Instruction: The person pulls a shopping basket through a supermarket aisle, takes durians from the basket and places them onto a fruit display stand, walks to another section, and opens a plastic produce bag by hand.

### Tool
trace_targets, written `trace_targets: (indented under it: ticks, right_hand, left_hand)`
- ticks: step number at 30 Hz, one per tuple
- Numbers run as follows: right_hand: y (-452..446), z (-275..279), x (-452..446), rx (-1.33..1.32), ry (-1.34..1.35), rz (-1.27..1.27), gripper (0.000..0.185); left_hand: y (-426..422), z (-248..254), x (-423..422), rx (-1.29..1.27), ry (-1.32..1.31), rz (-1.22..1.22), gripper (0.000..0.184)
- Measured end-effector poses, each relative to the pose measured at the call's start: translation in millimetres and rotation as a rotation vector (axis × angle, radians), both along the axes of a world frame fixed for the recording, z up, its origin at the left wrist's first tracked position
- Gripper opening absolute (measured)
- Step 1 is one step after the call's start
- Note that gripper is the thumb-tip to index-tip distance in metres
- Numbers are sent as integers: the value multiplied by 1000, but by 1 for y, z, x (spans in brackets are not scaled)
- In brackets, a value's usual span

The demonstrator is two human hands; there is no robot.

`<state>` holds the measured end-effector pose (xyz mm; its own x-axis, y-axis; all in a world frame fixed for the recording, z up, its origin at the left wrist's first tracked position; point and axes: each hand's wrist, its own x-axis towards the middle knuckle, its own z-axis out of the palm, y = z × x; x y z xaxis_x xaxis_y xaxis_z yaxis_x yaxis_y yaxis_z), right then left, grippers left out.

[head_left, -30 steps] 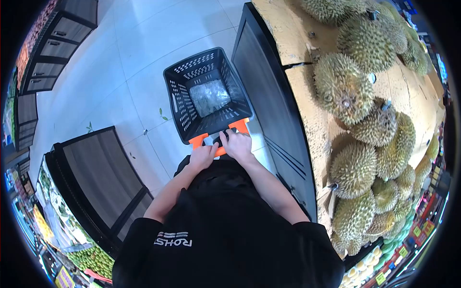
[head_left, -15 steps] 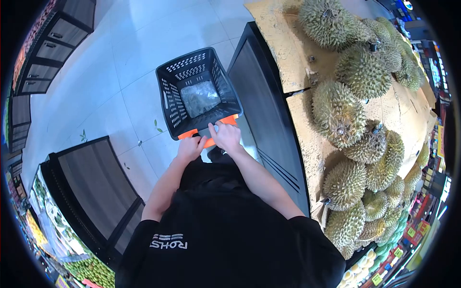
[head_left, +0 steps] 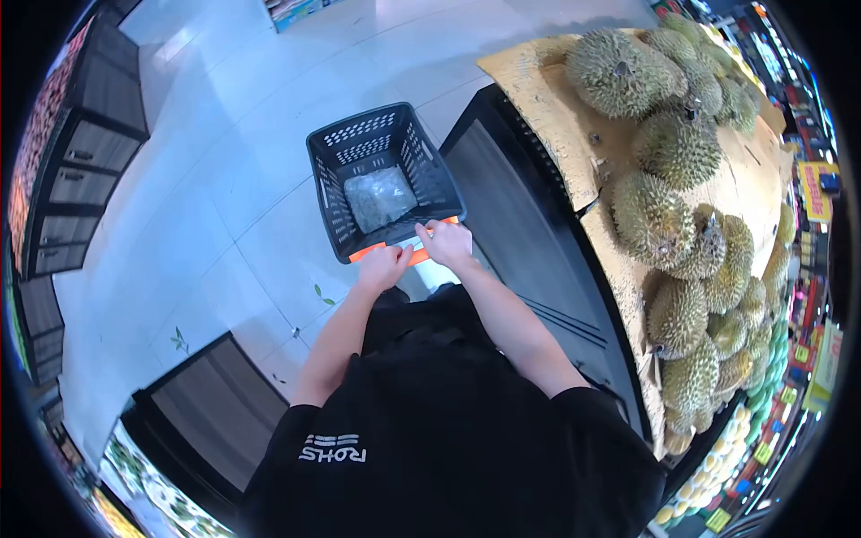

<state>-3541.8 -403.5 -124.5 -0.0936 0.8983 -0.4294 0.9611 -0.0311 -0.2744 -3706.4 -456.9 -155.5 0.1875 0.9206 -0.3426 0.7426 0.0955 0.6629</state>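
A dark shopping basket (head_left: 432, 172) with a perforated wall hangs or stands in front of my body, tilted toward me; whether it rests on anything is not clear. Inside its bottom lies a clear plastic bag (head_left: 380, 199), whose contents I cannot make out. My left hand (head_left: 386, 267) is closed round the left part of the orange handle (head_left: 419, 257). Closed on the same handle, farther right, is my right hand (head_left: 449, 244). Both thumbs point inward along the grip.
On my right, spiky durians (head_left: 677, 148) lie piled on a cardboard-topped stand (head_left: 538, 85) with dark side panels. A lower dark stand (head_left: 215, 394) is at my left. Drawer cabinets (head_left: 90, 175) line the far left. Small green leaves (head_left: 323, 294) lie on the tiled floor (head_left: 206, 215).
The left stand and floor leaves have slid down in view, and more floor shows at the top. The basket appears slightly farther right and lower. Both hands keep their hold.
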Motion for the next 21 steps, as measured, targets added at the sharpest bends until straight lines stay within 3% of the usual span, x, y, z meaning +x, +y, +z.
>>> trace_targets:
  ticks: [13, 21]
  right_hand:
    - [62, 22, -60, -249, 15, -57, 59]
    - [109, 9, -76, -255, 79, -88, 58]
  left_hand:
    - [87, 7, -66, 89, 58, -67, 43]
    - [152, 7, -89, 49, 9, -78, 38]
